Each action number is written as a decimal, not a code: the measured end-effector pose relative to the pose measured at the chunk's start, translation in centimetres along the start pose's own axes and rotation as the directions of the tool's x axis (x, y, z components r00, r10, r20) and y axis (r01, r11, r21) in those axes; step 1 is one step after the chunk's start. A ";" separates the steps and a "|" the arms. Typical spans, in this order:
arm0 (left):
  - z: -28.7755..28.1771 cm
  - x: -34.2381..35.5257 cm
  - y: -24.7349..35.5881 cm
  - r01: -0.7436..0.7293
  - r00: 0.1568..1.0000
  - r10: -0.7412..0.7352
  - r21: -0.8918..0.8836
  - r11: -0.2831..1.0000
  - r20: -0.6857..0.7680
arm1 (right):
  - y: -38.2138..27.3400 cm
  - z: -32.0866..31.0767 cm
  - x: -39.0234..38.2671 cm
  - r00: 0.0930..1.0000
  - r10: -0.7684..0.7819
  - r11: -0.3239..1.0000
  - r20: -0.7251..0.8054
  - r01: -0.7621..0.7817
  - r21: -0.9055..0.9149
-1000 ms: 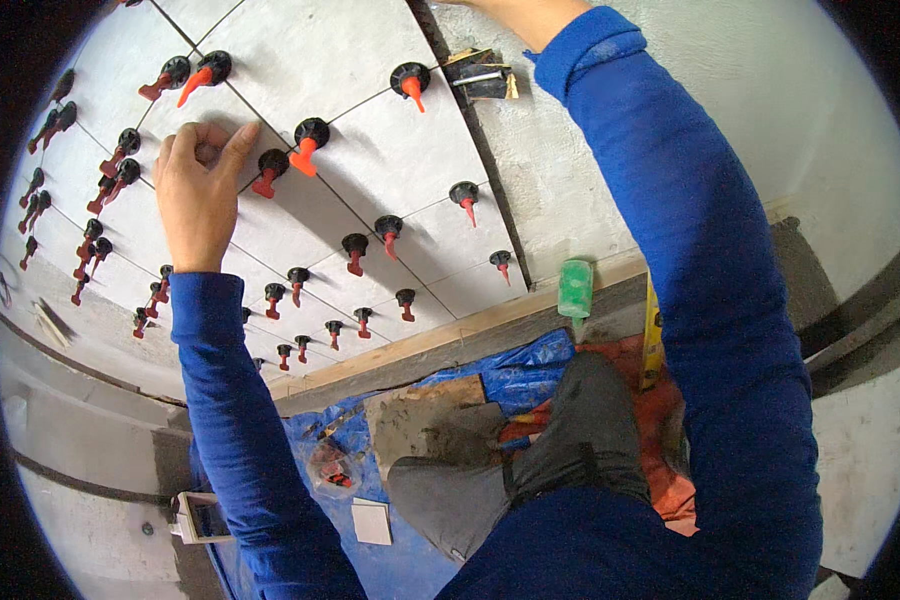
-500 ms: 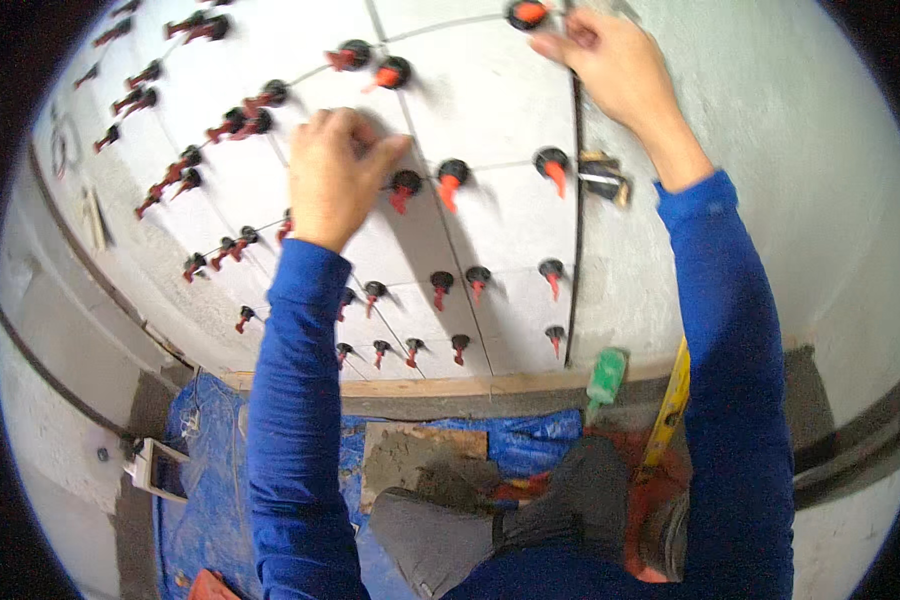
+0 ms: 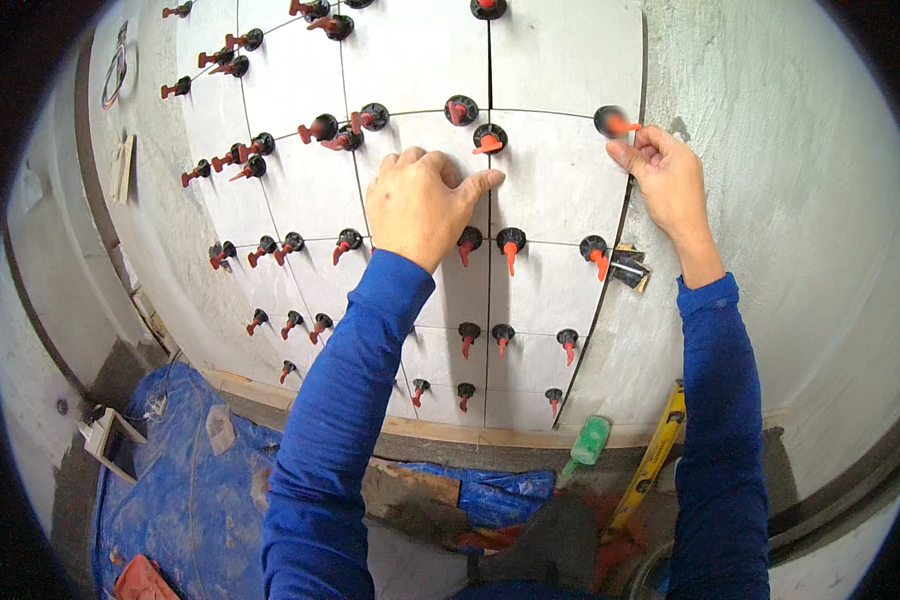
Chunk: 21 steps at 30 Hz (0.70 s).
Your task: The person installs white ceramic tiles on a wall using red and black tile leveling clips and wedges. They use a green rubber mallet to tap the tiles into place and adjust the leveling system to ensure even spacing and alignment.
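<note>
Right hand (image 3: 668, 180) half-closed at orange-handled round black plastic clip (image 3: 610, 122), hold unclear. Left hand (image 3: 423, 205) loosely curled before white square tiles (image 3: 560, 185), contents hidden.

We saw a bare pale wall (image 3: 780, 250) on the frame's right and a blue floor tarp (image 3: 185, 505) lower left.

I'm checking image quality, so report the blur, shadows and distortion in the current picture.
In the head view, the black cap of the orange-handled clip by the right hand is smeared; in the head view, shadow darkens the tiles below the left hand; in the head view, the wooden strip bows toward the black rim.
</note>
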State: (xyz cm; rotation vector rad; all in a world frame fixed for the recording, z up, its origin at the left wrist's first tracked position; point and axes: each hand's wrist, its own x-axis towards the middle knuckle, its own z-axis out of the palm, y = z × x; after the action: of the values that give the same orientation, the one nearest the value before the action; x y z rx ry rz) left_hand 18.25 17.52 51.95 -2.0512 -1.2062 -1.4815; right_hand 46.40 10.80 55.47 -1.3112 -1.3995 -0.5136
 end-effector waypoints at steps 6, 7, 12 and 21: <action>0.5 0.2 -0.2 -0.017 0.998 0.016 -0.023 1.000 -0.063 | 0.6 0.1 0.2 1.000 0.030 0.998 0.008 -0.031 0.046; 0.6 0.3 -0.2 -0.017 0.997 0.015 -0.029 0.999 -0.070 | 0.6 0.2 0.2 0.999 0.034 0.998 0.000 -0.034 0.049; 0.8 0.2 -0.5 -0.026 0.996 0.024 -0.029 0.999 -0.082 | -0.2 0.1 -0.3 0.998 0.039 0.998 -0.040 -0.038 0.042; 0.7 0.0 -0.5 -0.094 0.987 0.090 -0.023 0.995 -0.134 | -0.9 -0.3 -0.1 0.998 0.053 0.998 0.018 -0.054 0.036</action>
State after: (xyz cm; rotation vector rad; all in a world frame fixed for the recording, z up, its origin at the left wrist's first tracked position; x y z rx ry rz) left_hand 18.26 18.26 51.58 -1.9644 -1.0308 -1.5723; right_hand 45.71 10.23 55.76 -1.3224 -1.3781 -0.4399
